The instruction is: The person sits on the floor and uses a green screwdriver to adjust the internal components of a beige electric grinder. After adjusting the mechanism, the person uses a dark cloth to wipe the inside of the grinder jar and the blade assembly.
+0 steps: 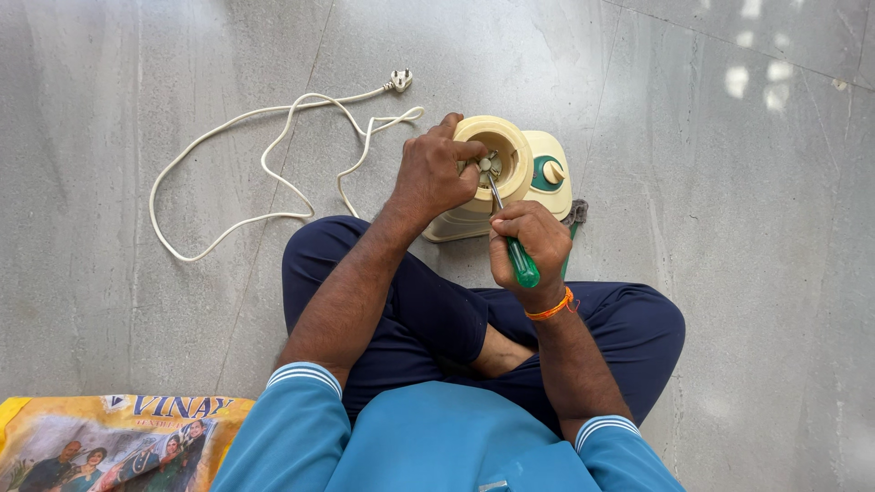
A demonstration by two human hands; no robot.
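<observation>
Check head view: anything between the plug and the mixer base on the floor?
Only loops of the white cord lie between plug and mixer base; otherwise bare grey floor.

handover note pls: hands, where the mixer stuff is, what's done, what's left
Left hand: gripping the rim of the cream mixer base on the floor, steadying it.
Right hand: shut on a green-handled screwdriver, tip down in the coupling at the centre of the base's top.
Cord: loose on the floor to the left, plug lying free, not in a socket.
Printed bag: on the floor at the person's left.
Done: nothing visibly removed; no loose screws or parts in view.
Left: the centre fastening is under the screwdriver; whether it is loose cannot be told.
</observation>
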